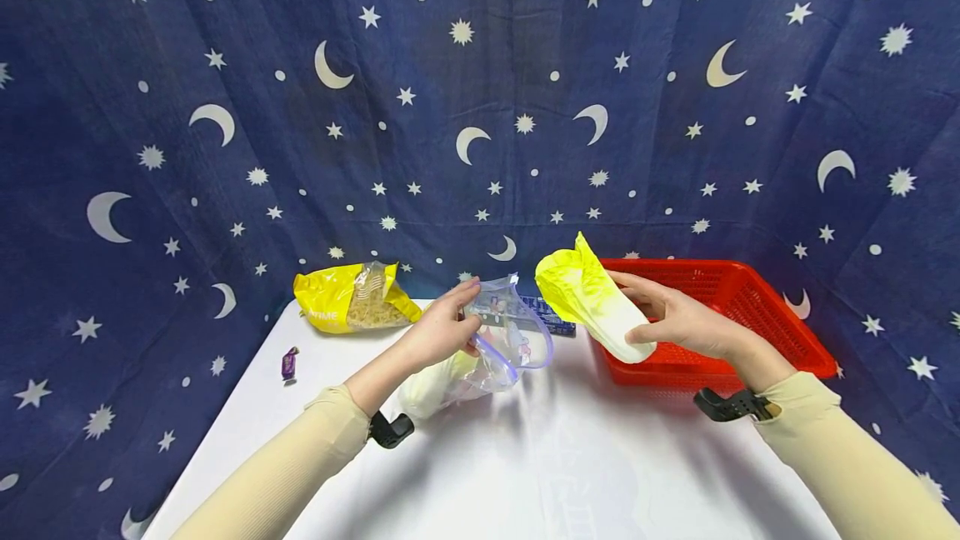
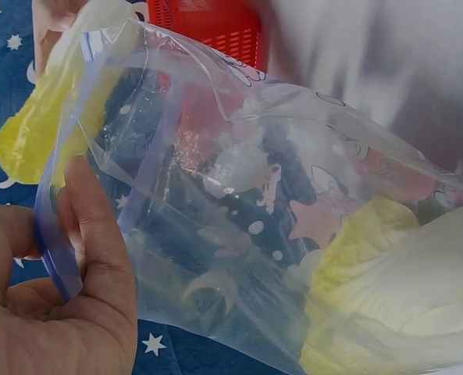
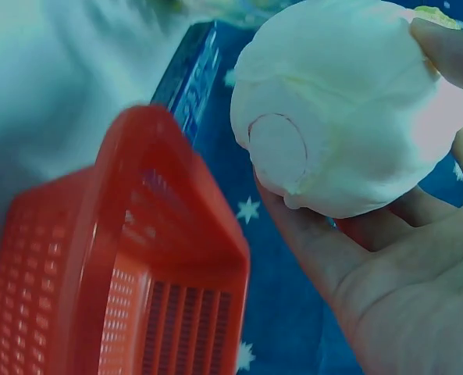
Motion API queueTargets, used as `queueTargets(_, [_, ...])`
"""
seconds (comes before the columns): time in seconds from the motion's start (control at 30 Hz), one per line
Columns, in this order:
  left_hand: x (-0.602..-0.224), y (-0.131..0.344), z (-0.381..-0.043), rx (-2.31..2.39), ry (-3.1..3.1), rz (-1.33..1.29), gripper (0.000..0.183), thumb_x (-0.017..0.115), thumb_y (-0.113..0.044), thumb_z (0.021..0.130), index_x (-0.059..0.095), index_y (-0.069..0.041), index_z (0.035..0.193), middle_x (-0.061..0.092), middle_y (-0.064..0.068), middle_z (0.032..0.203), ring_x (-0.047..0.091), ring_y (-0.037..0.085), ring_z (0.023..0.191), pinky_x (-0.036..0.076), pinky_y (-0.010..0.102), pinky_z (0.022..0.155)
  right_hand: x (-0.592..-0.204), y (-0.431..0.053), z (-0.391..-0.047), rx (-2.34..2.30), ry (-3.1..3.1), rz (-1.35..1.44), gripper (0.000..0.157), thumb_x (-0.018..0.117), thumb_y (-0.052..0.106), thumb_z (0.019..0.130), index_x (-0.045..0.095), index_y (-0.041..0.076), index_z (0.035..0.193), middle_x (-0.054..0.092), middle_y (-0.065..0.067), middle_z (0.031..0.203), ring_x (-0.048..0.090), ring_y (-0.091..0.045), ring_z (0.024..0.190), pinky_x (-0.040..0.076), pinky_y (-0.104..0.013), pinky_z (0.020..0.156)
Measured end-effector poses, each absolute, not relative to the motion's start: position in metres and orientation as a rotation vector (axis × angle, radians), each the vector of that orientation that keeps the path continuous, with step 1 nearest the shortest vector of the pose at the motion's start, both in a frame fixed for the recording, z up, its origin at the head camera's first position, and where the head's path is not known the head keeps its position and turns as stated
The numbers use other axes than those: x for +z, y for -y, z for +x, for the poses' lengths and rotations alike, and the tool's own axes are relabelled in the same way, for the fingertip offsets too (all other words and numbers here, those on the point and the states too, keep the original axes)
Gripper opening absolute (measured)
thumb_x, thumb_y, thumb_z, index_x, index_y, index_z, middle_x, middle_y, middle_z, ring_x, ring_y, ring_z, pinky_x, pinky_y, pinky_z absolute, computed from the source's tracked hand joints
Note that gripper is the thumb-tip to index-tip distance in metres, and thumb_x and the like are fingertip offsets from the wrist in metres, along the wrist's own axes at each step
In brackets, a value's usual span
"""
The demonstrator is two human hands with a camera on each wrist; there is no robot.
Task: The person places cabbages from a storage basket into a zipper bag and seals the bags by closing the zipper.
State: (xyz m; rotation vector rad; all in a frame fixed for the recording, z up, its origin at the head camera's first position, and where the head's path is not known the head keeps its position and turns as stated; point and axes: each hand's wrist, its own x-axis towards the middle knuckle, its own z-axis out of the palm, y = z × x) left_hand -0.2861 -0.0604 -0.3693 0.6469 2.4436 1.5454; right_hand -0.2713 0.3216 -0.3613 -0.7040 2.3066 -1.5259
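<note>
My left hand (image 1: 444,325) pinches the purple-edged mouth of a clear zip bag (image 1: 517,338), which gapes toward the right. Inside the bag lies one napa cabbage (image 2: 403,281), its yellow leaf end nearer the opening. A second napa cabbage (image 1: 600,307) is in my right hand (image 1: 678,319), raised at the front left of the red basket (image 1: 720,365). Its yellow leaves point up and left toward the bag; its white base (image 3: 278,152) faces the right wrist camera, with thumb and fingers round it.
On the left of the white table (image 1: 480,473) sit a yellow bag (image 1: 330,300) with a see-through window and a small purple-wrapped candy (image 1: 289,365). Behind the zip bag lies a dark blue box (image 1: 558,322). A blue star-and-moon curtain (image 1: 420,148) hangs behind.
</note>
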Motion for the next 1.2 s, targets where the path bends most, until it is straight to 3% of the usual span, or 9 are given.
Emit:
queueTargets(0.3, [-0.369,0.059,-0.287,1.603,-2.389,0.628,0.067,0.052,-0.001,0.092,0.032,0.007,0.156,0.023,0.01,0.168,0.064,0.018,0.062,0.064,0.033,0.062,-0.366,-0.295,-0.265,-1.452,-2.277,-0.831,0.089,0.077,0.001,0.085,0.033,0.017,0.161,0.045,-0.017,0.15,0.058,-0.041,0.112,0.059,-0.04,0.086])
queueTargets(0.67, [-0.369,0.061,-0.287,1.572,-2.388,0.645,0.071,0.052,-0.005,0.091,0.03,0.003,0.158,0.021,0.005,0.169,0.061,0.021,0.06,0.064,0.034,0.065,-0.369,-0.272,-0.261,-1.262,-2.369,-0.776,0.084,0.077,0.008,0.086,0.041,0.036,0.156,0.05,0.001,0.147,0.055,-0.032,0.115,0.058,-0.038,0.085])
queueTargets(0.9, [-0.37,0.06,-0.285,1.541,-2.395,0.683,0.072,0.05,-0.005,0.09,0.03,0.002,0.158,0.018,0.003,0.17,0.07,0.02,0.079,0.064,0.034,0.065,-0.368,-0.262,-0.262,-1.099,-2.46,-0.762,0.083,0.075,0.007,0.084,0.045,0.04,0.154,0.053,0.002,0.139,0.054,-0.029,0.111,0.06,-0.038,0.079])
queueTargets(1.03, [-0.37,0.058,-0.284,1.527,-2.378,0.694,0.073,0.049,-0.005,0.09,0.027,0.003,0.159,0.015,0.003,0.17,0.062,0.019,0.065,0.064,0.034,0.066,-0.367,-0.259,-0.264,-1.013,-2.496,-0.754,0.084,0.072,0.006,0.083,0.045,0.047,0.151,0.056,0.005,0.132,0.055,-0.025,0.106,0.058,-0.039,0.075])
queueTargets(1.2, [-0.372,0.057,-0.284,1.49,-2.408,0.713,0.073,0.049,-0.006,0.09,0.027,0.003,0.159,0.014,0.002,0.171,0.06,0.017,0.062,0.063,0.032,0.065,-0.364,-0.255,-0.268,-0.959,-2.489,-0.772,0.086,0.069,0.003,0.08,0.046,0.047,0.151,0.057,0.006,0.129,0.055,-0.025,0.105,0.058,-0.039,0.074])
